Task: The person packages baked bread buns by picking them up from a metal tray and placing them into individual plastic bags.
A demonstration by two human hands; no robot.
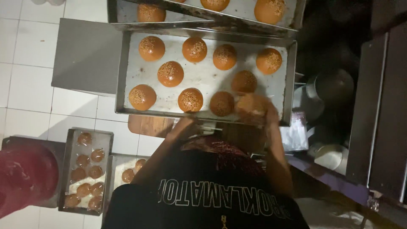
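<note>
The head camera looks straight down over the person's dark shirt at a metal baking tray (123, 72) lined with pale paper and set with brown, seed-topped buns. The right hand (265, 112) is at the tray's near right corner, blurred, with its fingers closed around one sesame bun (251, 106), which sits just at the near rim beside another bun (221, 103). The left hand (183, 126) is at the tray's near edge, a little left of centre; it is dim and partly hidden by the body, so I cannot tell whether its fingers are spread or curled, or whether they grip the rim. Such a bun should be light and soft, with a glossy crust that dents or sheds seeds under pressure, so it is probably best taken with a loose cupped grip around the sides, low near the base, rather than pinched on top. The tray rests on a grey metal surface (87, 55), with a wooden board (148, 126) showing beneath its near edge, and a second tray of buns (123, 12) overlaps it on the far side. Down on the white tiled floor (29, 85) at the near left lie two smaller trays of buns (106, 138), beside a red round object (25, 176). The right side is dark, with dim pots (335, 87) and a dark cabinet (381, 106).
</note>
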